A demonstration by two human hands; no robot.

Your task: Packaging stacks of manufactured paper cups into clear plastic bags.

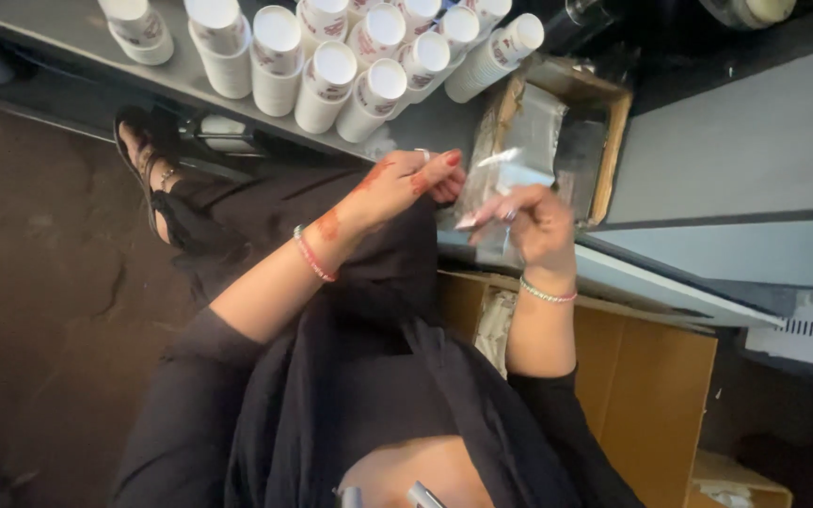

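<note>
So we had this open cardboard box (613, 132) on the grey counter (736, 141), stuffed with clear plastic packets (534, 127), and rows of white paper cups (331, 71) off to the left. Our right hand (540, 226) pinched one small clear packet (505, 169) just in front of the box; left hand (406, 183) fingers were curled, touching its edge. It looked crinkly and see-through.

Black sleeves, beaded bracelets (548, 294), red nails
</note>
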